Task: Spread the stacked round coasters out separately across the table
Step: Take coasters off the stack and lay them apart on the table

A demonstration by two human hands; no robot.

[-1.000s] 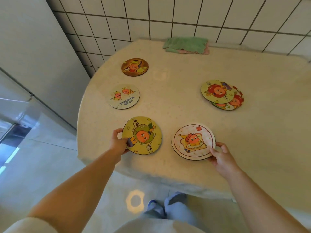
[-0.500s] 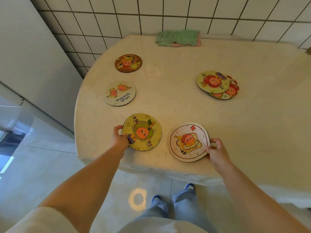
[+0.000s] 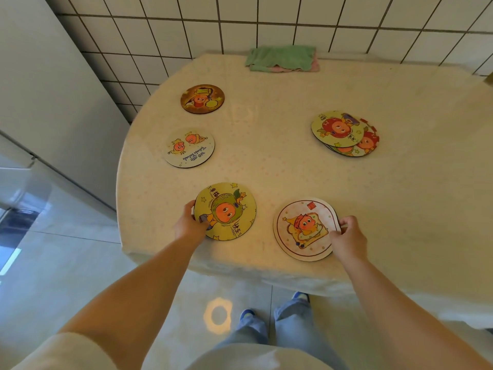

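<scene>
Round cartoon coasters lie on a cream table (image 3: 293,166). My left hand (image 3: 190,225) grips the left edge of a yellow coaster (image 3: 226,209) near the front edge. My right hand (image 3: 346,237) pinches the right edge of a white-and-pink coaster (image 3: 304,229); a second rim shows under it. A brown coaster (image 3: 202,98) and a white coaster with two figures (image 3: 190,147) lie singly at the left. A small stack of overlapping coasters (image 3: 345,134) sits at the right.
A folded green and pink cloth (image 3: 281,58) lies at the table's back edge against the tiled wall (image 3: 266,22). A grey cabinet (image 3: 40,89) stands to the left. My feet and a tiled floor show below the table's front edge.
Both hands stay on their coasters. The yellow coaster and the white-and-pink coaster have turned slightly on the table; the view has shifted a little.
</scene>
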